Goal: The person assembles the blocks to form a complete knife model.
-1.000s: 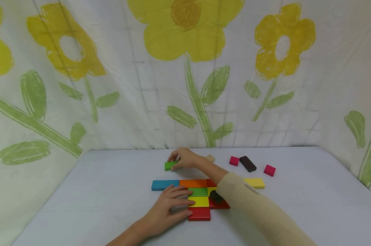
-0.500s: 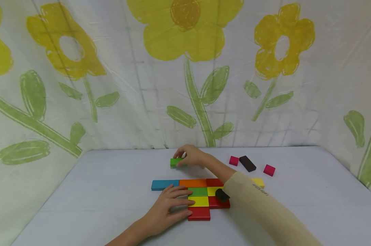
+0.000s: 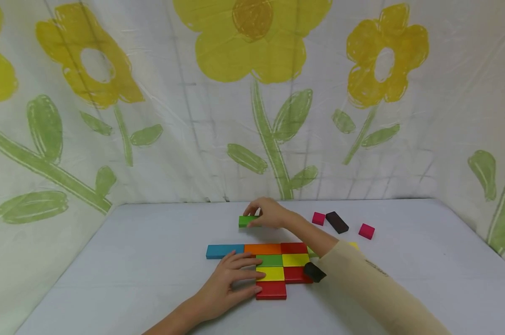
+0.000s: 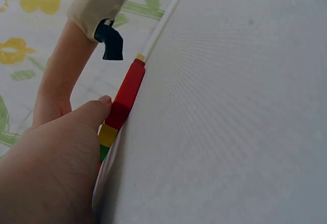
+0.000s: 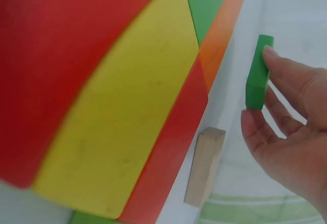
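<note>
Key relation: the loose green block (image 3: 245,222) lies beyond the back row, past the orange block (image 3: 262,249), with a strip of bare counter (image 3: 131,279) seen between them. Its long axis runs side to side, roughly parallel to that row. The right hand (image 3: 268,213) is the nearer, being on the block; the left hand (image 3: 227,288) is well apart, on the near side.

Right hand: thumb and fingers pinch the loose green block, gap narrow, about its thickness; its left end projects free. Cannot tell whether it is clear of the counter.

Left hand: fingers extended and somewhat spread, nothing gripped. Fingertips rest at the left side of the inner green block (image 3: 270,260), yellow block (image 3: 273,274) and red block (image 3: 272,291).

Right wrist view: a plain wooden block (image 5: 205,168) sits near the assembled blocks, not held.
</note>
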{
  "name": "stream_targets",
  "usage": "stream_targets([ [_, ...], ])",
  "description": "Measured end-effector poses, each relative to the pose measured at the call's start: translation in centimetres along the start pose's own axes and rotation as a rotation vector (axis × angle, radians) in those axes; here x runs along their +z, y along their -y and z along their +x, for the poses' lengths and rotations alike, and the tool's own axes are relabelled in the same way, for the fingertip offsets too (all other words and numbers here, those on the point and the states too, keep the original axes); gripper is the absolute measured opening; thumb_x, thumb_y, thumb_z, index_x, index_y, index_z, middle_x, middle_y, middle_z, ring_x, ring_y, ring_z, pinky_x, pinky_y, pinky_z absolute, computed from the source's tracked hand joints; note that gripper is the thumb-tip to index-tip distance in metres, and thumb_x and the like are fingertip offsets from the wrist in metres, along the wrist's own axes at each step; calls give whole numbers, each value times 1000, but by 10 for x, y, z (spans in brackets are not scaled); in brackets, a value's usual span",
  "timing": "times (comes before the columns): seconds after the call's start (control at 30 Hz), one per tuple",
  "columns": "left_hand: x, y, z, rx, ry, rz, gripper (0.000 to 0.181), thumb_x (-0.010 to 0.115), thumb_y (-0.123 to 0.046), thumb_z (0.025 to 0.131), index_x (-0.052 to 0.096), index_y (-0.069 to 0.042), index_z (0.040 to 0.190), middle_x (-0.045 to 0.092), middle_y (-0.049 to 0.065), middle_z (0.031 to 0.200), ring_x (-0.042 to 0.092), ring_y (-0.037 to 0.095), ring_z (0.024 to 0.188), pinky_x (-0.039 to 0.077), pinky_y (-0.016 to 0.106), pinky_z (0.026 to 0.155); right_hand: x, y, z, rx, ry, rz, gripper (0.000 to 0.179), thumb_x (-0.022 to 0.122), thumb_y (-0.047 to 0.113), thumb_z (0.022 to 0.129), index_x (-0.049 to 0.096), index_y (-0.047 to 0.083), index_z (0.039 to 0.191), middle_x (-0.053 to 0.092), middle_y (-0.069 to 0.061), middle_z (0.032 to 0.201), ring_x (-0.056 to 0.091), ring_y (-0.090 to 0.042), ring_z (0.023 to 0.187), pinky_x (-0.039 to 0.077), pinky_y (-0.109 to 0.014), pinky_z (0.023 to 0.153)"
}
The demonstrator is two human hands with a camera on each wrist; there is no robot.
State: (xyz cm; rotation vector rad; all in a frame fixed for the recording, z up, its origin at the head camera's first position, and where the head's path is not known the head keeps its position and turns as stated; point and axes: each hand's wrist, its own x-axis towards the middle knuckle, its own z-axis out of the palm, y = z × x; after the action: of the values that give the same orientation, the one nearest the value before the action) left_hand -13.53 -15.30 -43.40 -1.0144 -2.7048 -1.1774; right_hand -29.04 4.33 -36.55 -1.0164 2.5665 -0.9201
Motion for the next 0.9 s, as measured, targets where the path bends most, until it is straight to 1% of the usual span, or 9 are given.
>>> stream_targets([
  [0.2, 0, -1, 1, 3, -3, 6, 29, 72, -42, 100, 79, -30, 125, 66, -10, 143, 50, 26, 145, 22, 76, 120, -3, -7, -14, 22, -41, 5, 28, 80, 16, 95, 76, 5, 120, 73, -9, 114, 66, -20, 96, 57, -26, 82],
  [0.5, -1, 0, 2, -33, 22, -9, 32, 70, -47, 101, 78, -31, 127, 64, -11, 145, 48, 27, 146, 20, 76, 121, -10, -19, -35, 39, -71, 37, 29, 81, 16, 94, 76, 4, 120, 73, -9, 113, 65, -21, 97, 59, -29, 84],
  [0.7, -1, -1, 1, -27, 16, -8, 30, 71, -44, 101, 78, -31, 126, 65, -11, 145, 49, 28, 145, 20, 75, 121, -13, -19, -49, 59, -100, 32, 29, 81, 17, 94, 76, 5, 120, 73, -8, 111, 64, -22, 96, 59, -33, 86],
  [0.9, -1, 0, 1, -12, 6, -6, 29, 71, -43, 101, 79, -31, 126, 65, -11, 144, 49, 27, 145, 21, 75, 121, -15, -17, -66, 30, -112, 37, 30, 80, 16, 94, 75, 4, 120, 73, -8, 112, 64, -21, 97, 59, -34, 88],
])
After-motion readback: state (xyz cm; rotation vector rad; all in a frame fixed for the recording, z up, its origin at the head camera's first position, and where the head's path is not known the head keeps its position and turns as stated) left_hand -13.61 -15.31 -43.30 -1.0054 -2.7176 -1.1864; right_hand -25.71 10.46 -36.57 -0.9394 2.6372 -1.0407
